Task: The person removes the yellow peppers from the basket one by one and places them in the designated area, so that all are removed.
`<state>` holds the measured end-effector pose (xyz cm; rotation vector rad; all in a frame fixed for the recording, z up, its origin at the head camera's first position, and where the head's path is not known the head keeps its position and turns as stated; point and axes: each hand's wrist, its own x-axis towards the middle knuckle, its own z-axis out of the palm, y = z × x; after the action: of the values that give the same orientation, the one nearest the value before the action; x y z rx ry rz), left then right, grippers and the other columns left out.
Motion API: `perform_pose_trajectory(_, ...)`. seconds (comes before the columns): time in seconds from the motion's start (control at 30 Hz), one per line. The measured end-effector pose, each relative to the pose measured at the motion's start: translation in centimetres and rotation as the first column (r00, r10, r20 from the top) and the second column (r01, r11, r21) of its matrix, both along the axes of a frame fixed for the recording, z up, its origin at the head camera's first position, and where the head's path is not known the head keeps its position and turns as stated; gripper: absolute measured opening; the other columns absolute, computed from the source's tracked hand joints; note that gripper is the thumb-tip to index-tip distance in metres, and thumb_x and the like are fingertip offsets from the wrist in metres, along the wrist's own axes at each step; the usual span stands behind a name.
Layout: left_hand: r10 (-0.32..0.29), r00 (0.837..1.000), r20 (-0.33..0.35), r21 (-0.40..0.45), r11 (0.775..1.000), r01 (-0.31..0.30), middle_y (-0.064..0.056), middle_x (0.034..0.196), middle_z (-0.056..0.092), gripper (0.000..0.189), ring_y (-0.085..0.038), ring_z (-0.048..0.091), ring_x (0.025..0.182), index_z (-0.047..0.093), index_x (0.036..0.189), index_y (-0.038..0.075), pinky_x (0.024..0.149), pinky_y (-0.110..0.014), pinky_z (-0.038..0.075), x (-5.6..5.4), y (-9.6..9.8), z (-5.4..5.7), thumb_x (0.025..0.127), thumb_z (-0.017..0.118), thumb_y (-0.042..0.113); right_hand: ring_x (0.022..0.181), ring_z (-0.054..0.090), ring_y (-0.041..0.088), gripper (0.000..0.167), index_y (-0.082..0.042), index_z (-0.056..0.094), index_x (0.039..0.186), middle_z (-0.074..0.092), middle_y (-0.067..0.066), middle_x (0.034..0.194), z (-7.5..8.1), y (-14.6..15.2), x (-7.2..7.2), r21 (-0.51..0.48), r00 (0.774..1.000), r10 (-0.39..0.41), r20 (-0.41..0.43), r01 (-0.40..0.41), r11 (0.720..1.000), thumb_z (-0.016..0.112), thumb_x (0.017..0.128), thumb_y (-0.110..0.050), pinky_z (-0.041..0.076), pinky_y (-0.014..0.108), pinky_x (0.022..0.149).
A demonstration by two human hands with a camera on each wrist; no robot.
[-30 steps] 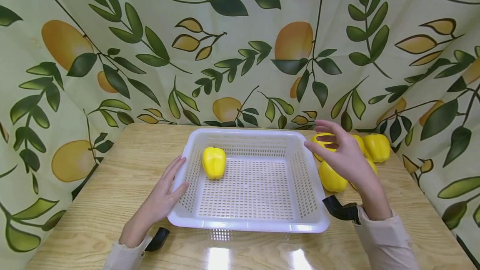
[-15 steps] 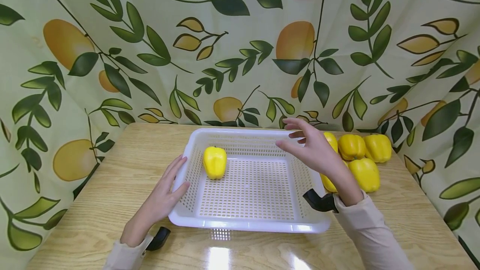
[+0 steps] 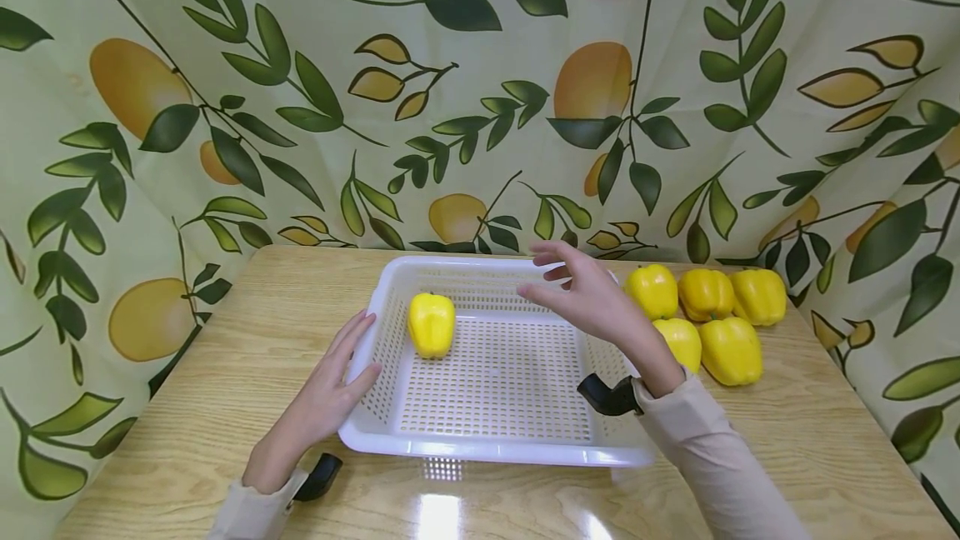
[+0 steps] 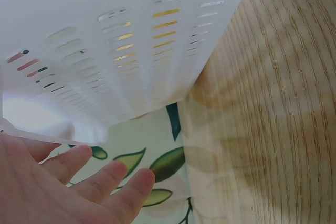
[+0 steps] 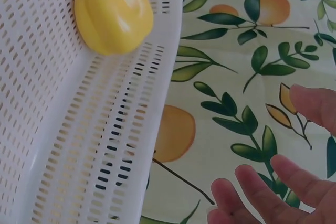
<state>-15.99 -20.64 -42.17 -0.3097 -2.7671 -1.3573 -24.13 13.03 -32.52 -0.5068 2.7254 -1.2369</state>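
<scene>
A white perforated plastic basket (image 3: 495, 448) stands on the wooden table, with one yellow bell pepper (image 3: 431, 325) in its left part. My left hand (image 3: 318, 398) rests at the basket's left rim, fingers extended; in the left wrist view these fingers (image 4: 86, 184) lie straight beside the outer wall. Over the basket's right back part hovers my right hand (image 3: 588, 294), fingers spread and loosely bent, with nothing between them. The right wrist view shows its spread fingers (image 5: 262, 187) apart from the basket, and the pepper in the basket beyond.
Several yellow bell peppers (image 3: 708, 294) are grouped on the table (image 3: 817, 432) to the right of the basket. Behind the table hangs a curtain (image 3: 480, 48) printed with leaves and orange fruit. Each wrist bears a black device (image 3: 607, 394).
My right hand has moved left, from above the grouped peppers to over the basket, uncovering those peppers. The left hand and the pepper in the basket stay in place.
</scene>
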Motion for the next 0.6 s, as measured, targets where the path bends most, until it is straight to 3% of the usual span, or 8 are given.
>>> perform_pose_trajectory(0.33,0.004,1.000,0.010,0.003,1.000,-0.004,-0.016,0.166,0.012,0.067,-0.047,0.019,0.149,0.026,0.157,0.010,0.112,-0.070,0.025,0.0,0.0,0.0,0.098,0.057,0.016,0.119,0.059,0.032,0.062,-0.012,0.048,0.143,0.058,0.013,0.136,-0.6,-2.0,-1.1,-0.032,0.998,0.061,0.029,-0.060,0.998,0.071,0.090,-0.034,0.052,0.047,0.099)
perform_pose_trajectory(0.6,0.005,1.000,0.010,0.003,1.000,-0.005,-0.017,0.166,0.012,0.067,-0.047,0.021,0.148,0.025,0.157,0.010,0.110,-0.070,0.029,0.1,0.1,0.1,0.098,0.056,0.015,0.116,0.061,0.033,0.060,-0.011,0.051,0.141,0.061,0.015,0.132,-1.5,-4.2,-2.0,0.001,0.996,0.080,0.051,-0.080,0.997,0.071,0.089,-0.034,0.054,0.044,0.095)
